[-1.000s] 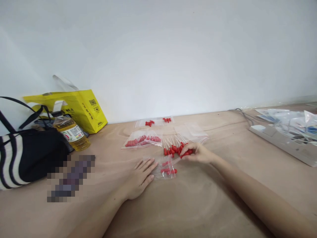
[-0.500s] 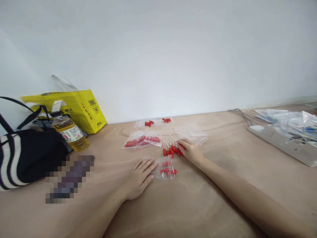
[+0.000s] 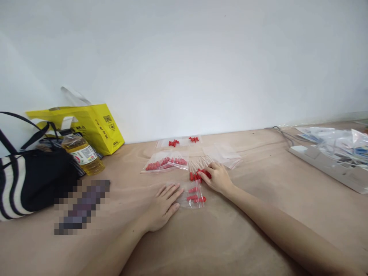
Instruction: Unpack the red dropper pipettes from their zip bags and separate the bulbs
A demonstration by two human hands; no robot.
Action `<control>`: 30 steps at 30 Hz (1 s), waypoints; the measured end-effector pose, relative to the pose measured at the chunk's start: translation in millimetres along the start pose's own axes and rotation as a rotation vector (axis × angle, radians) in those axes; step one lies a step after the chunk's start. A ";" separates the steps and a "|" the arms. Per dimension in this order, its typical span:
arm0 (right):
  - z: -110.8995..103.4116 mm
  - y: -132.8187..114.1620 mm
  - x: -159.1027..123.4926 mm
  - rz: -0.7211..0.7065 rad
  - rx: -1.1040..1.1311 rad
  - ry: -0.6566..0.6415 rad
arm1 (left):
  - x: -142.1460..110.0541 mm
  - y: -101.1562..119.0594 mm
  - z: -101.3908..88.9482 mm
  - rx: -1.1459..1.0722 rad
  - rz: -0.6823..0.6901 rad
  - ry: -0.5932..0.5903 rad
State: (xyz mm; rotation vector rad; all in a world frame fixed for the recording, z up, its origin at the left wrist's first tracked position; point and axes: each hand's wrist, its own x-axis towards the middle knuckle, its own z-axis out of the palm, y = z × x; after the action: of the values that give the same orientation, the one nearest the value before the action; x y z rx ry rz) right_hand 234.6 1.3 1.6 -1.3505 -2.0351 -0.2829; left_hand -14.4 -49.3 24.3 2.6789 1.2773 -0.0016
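My left hand [image 3: 163, 204] lies flat on the brown table, fingers spread, its fingertips pressing the left edge of a small clear zip bag [image 3: 192, 194] that holds a few red-tipped sticks. My right hand [image 3: 217, 177] rests on a loose pile of red-tipped wooden sticks [image 3: 196, 171] just beyond that bag, fingers curled and pinching among the red tips. Two filled zip bags [image 3: 165, 161] lie to the left of the pile. A longer bag with two red clusters [image 3: 179, 142] sits near the wall. Empty clear bags [image 3: 225, 155] lie to the right of the pile.
A black and white striped bag [image 3: 27, 180], a bottle of yellow liquid [image 3: 83, 154] and a yellow paper bag [image 3: 90, 124] stand at the left. A blurred-out object [image 3: 82, 207] lies near my left forearm. A white power strip [image 3: 330, 165] and plastic packets [image 3: 342, 143] are at the right.
My right hand moved from the small bag's mouth, where it held red-tipped sticks, back to the loose pile and closed on it. My left hand stayed put.
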 end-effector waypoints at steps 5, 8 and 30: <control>-20.6 -1.5 -9.8 -0.016 0.267 -0.049 | -1.2 2.3 -1.9 -0.011 0.011 0.013; -31.7 -3.0 -19.2 -0.098 0.397 -0.200 | -0.9 2.4 -2.5 -0.018 0.008 0.001; -27.2 -43.0 -22.3 -0.159 0.426 -0.405 | 0.0 3.8 -0.2 -0.037 0.041 0.000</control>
State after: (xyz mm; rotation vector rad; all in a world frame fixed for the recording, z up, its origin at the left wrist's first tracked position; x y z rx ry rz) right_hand 213.3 -48.1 15.5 -1.0379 -2.3627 0.3710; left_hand -11.4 -51.6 25.0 2.6734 1.2105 0.0272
